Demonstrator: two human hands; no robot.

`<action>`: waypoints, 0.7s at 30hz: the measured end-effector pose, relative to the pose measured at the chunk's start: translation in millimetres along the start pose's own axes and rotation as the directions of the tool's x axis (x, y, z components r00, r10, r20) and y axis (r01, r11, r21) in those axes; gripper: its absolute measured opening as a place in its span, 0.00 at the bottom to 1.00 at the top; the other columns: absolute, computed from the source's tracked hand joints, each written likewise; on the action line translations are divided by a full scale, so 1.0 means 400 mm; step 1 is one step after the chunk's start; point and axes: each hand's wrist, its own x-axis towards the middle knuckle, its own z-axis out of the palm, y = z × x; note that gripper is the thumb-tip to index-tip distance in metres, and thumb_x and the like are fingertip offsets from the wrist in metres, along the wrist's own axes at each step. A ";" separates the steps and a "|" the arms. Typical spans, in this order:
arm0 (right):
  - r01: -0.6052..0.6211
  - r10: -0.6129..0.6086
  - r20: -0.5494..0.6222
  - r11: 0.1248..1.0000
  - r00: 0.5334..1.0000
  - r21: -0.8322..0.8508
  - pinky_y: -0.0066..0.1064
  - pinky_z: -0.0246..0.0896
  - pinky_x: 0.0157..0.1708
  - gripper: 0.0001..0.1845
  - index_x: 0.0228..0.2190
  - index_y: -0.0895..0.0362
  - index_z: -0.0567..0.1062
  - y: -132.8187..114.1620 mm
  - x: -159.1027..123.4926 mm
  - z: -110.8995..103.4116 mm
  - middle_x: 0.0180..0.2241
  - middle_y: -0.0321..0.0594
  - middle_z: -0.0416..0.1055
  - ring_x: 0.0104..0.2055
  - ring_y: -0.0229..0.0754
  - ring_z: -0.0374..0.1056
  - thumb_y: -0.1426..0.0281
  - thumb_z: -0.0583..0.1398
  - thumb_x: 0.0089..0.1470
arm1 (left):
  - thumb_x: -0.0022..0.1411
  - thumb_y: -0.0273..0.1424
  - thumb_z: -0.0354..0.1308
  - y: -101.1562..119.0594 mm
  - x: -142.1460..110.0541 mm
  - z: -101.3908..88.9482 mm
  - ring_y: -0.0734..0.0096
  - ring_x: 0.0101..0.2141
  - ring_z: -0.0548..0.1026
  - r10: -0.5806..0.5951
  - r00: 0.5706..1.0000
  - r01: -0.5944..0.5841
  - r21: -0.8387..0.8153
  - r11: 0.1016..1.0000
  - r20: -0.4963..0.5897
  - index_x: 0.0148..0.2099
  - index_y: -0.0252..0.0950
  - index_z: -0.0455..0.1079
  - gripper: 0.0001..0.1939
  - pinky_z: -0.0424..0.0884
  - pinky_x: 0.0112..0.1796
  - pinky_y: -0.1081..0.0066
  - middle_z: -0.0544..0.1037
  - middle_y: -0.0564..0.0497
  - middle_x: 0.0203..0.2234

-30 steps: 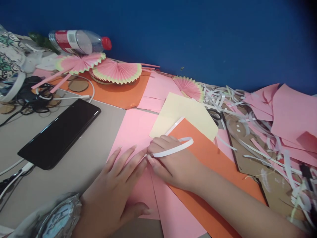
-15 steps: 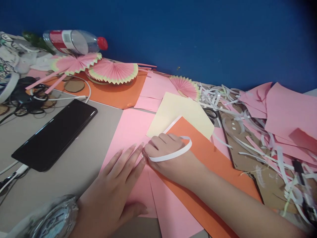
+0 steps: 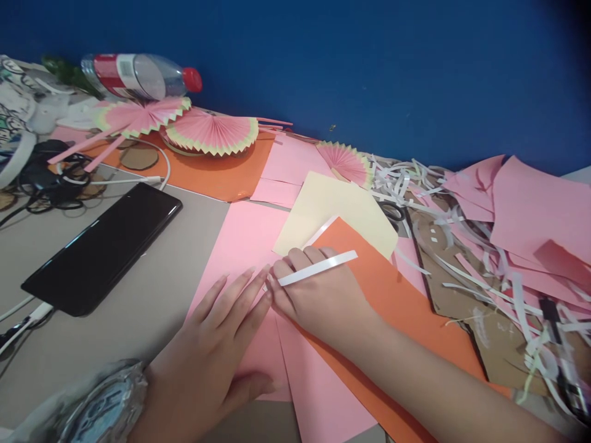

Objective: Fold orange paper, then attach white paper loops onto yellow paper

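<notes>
My right hand [image 3: 318, 286] is closed, pinching one end of a narrow white paper strip [image 3: 323, 266]. The strip's free end lies across the back of that hand, pointing right. My left hand [image 3: 226, 338] rests flat with spread fingers on pink paper [image 3: 258, 224], its fingertips beside the right hand's pinch. The small end of the strip between the hands is mostly hidden. Beneath my right hand and forearm lies an orange sheet [image 3: 401, 307] with a white edge. A pale yellow sheet [image 3: 341, 200] sits just beyond it.
A black phone [image 3: 104, 249] with a white cable lies at left. Behind are pleated pink paper fans [image 3: 212, 132] and a bottle [image 3: 143, 75] on its side. At right, cardboard [image 3: 496, 344] carries paper scraps and a box cutter [image 3: 561, 354]; black scissors handles [image 3: 392, 210] show nearby.
The strip's long curved loop has straightened into a shorter visible length over the right hand. That hand's fingers have turned slightly. My left hand has barely moved.
</notes>
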 end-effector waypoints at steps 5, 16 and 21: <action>-0.003 0.004 0.026 0.999 1.000 -0.049 0.38 0.43 0.32 0.20 0.28 0.59 0.74 0.036 0.002 0.001 0.24 0.44 0.69 0.30 0.45 0.62 0.65 0.46 0.60 | 0.60 0.49 0.48 0.002 0.000 -0.004 0.52 0.62 0.46 -0.027 0.998 0.026 0.006 1.000 0.050 0.65 0.29 0.50 0.39 0.42 0.58 0.55 0.47 0.42 0.65; 0.046 -0.121 0.111 0.851 0.986 0.523 0.34 0.51 0.37 0.11 0.29 0.58 0.68 0.073 0.001 -0.004 0.29 0.38 0.65 0.32 0.39 0.57 0.73 0.48 0.58 | 0.61 0.48 0.48 0.002 0.002 -0.005 0.53 0.62 0.49 -0.038 0.999 0.039 -0.025 0.999 0.028 0.63 0.30 0.54 0.36 0.42 0.58 0.57 0.49 0.43 0.64; 0.036 -0.109 0.091 0.811 0.990 0.584 0.34 0.51 0.40 0.09 0.26 0.57 0.65 0.082 -0.003 -0.011 0.30 0.37 0.64 0.34 0.38 0.58 0.67 0.53 0.57 | 0.60 0.48 0.48 0.000 0.001 0.001 0.51 0.61 0.51 -0.046 0.999 0.046 -0.031 0.998 0.021 0.63 0.30 0.55 0.36 0.42 0.58 0.56 0.51 0.41 0.64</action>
